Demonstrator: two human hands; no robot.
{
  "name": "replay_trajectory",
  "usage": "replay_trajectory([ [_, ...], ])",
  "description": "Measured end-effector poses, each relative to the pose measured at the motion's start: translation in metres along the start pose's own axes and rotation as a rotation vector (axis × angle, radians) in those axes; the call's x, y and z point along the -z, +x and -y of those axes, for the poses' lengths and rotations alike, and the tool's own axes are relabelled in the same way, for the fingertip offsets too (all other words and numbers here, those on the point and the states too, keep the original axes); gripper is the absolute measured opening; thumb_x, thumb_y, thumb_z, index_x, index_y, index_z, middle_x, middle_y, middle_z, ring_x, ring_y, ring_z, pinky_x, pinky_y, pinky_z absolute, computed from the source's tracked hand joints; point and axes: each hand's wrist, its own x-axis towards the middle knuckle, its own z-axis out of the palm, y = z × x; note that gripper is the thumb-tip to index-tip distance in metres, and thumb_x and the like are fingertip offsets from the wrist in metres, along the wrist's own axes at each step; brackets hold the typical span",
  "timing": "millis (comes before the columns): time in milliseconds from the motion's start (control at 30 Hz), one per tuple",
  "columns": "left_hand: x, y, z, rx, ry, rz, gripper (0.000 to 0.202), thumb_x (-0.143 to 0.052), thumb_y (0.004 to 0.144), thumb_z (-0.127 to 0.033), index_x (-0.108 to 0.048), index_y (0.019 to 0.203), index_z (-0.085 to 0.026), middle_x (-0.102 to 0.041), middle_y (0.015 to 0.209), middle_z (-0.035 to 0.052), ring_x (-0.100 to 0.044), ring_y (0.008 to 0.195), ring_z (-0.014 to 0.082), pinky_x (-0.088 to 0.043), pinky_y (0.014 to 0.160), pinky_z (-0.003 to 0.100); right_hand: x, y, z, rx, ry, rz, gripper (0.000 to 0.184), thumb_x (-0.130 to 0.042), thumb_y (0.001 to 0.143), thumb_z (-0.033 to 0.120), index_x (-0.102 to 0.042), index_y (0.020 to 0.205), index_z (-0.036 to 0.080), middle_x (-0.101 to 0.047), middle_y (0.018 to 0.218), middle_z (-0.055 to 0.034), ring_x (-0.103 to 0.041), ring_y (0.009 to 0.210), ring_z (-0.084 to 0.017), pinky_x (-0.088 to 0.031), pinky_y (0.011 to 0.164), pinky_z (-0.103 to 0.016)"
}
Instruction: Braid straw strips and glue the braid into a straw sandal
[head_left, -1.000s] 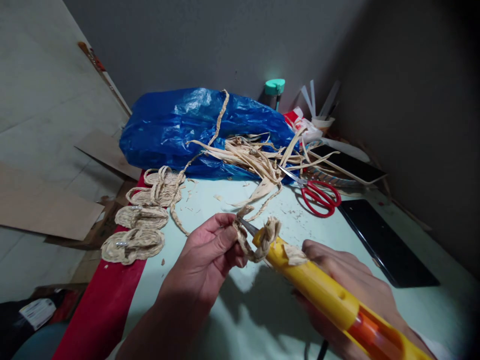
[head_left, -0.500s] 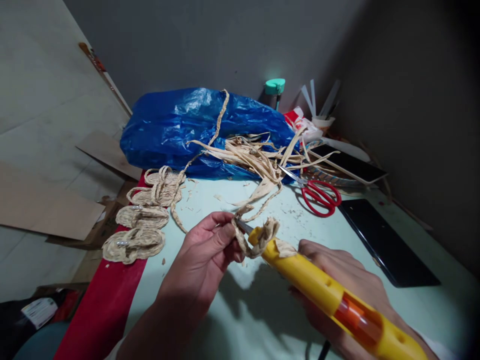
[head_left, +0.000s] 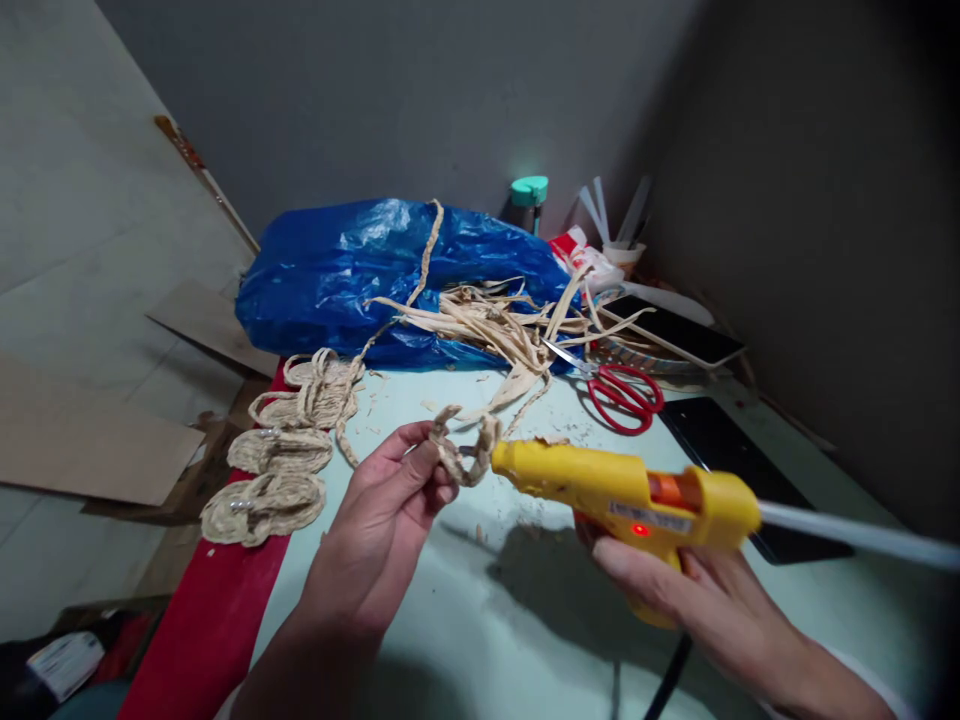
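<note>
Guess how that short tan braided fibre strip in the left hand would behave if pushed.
The short tan braided fibre strip would probably flex rather than snap, since it bends into an open curl. It is likely light, being thin and pinched in the left hand. Its coarse plaited surface seems unlikely to slip.

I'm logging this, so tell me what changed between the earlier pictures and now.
The glue gun has swung from a slant to nearly level, its back end higher in view and its side showing, with a red light and the glue stick. The right hand has turned with it. The left hand keeps hold of the braided piece; nothing was let go. The scissors, blue bag and woven soles stayed put.
</note>
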Motion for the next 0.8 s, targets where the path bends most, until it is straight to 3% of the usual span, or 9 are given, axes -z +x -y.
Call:
replay_trajectory([
  [100, 0.004, 0.0, -0.003, -0.005, -0.013, -0.015, 0.027, -0.079, 0.072, -0.016, -0.065, 0.095, -0.016, -0.065, 0.083, 0.001, -0.057, 0.062, 0.0066, -0.048, 0.056, 0.014, 0.002, 0.005, -0.006, -0.278, 0.522, 0.108, 0.027, -0.046, 0.097, 0.043, -0.059, 0.088, 0.021, -0.052, 0.067, 0.0005, -0.046, 0.054, -0.011, -0.039, 0.045, -0.022],
  [200, 0.008, 0.0, -0.005, 0.004, -0.022, -0.067, 0.029, -0.079, 0.07, -0.012, -0.064, 0.095, -0.019, -0.067, 0.088, 0.0009, -0.06, 0.066, 0.0091, -0.051, 0.059, 0.016, 0.002, 0.011, -0.009, -0.361, 0.802, 0.052, 0.031, -0.053, 0.091, 0.049, -0.06, 0.094, 0.019, -0.053, 0.074, -0.001, -0.044, 0.058, -0.011, -0.036, 0.05, -0.023],
  [333, 0.004, -0.003, 0.0, 0.063, 0.039, -0.109, 0.035, -0.081, 0.063, -0.006, -0.065, 0.092, -0.019, -0.068, 0.088, 0.0016, -0.063, 0.07, 0.0112, -0.055, 0.065, 0.02, 0.002, 0.016, -0.008, -0.331, 0.882, -0.013, 0.032, -0.056, 0.09, 0.05, -0.06, 0.098, 0.019, -0.049, 0.071, 0.0012, -0.044, 0.058, -0.01, -0.035, 0.051, -0.022],
  [433, -0.003, -0.008, 0.007, 0.077, 0.142, -0.009, 0.038, -0.087, 0.052, -0.006, -0.066, 0.082, -0.018, -0.066, 0.078, 0.0002, -0.06, 0.066, 0.0109, -0.053, 0.063, 0.02, 0.003, 0.019, -0.005, -0.284, 0.95, -0.03, 0.032, -0.058, 0.089, 0.049, -0.059, 0.102, 0.019, -0.055, 0.088, -0.0019, -0.047, 0.063, -0.01, -0.04, 0.055, -0.023],
  [533, -0.009, -0.014, 0.016, 0.105, 0.245, 0.153, 0.032, -0.091, 0.054, -0.021, -0.064, 0.072, -0.017, -0.059, 0.066, -0.0015, -0.054, 0.059, 0.0098, -0.048, 0.058, 0.02, 0.006, 0.021, -0.001, -0.234, 0.946, -0.061, 0.033, -0.056, 0.091, 0.048, -0.06, 0.104, 0.018, -0.058, 0.102, -0.0053, -0.052, 0.073, -0.012, -0.045, 0.067, -0.027],
  [667, -0.015, -0.018, 0.027, 0.122, 0.3, 0.273, 0.034, -0.09, 0.055, -0.034, -0.065, 0.068, -0.017, -0.057, 0.063, -0.0015, -0.049, 0.056, 0.0091, -0.043, 0.056, 0.019, 0.011, 0.023, 0.006, -0.174, 0.901, -0.082, 0.032, -0.056, 0.092, 0.045, -0.065, 0.105, 0.017, -0.062, 0.101, -0.0057, -0.055, 0.091, -0.016, -0.045, 0.083, -0.028],
  [800, -0.022, -0.021, 0.034, 0.12, 0.3, 0.283, 0.034, -0.092, 0.051, -0.031, -0.066, 0.067, -0.017, -0.059, 0.067, -0.0013, -0.051, 0.059, 0.0089, -0.043, 0.056, 0.018, 0.014, 0.026, 0.011, -0.085, 0.879, -0.039, 0.033, -0.056, 0.092, 0.044, -0.066, 0.111, 0.02, -0.06, 0.087, -0.0018, -0.054, 0.077, -0.014, -0.048, 0.076, -0.027],
])
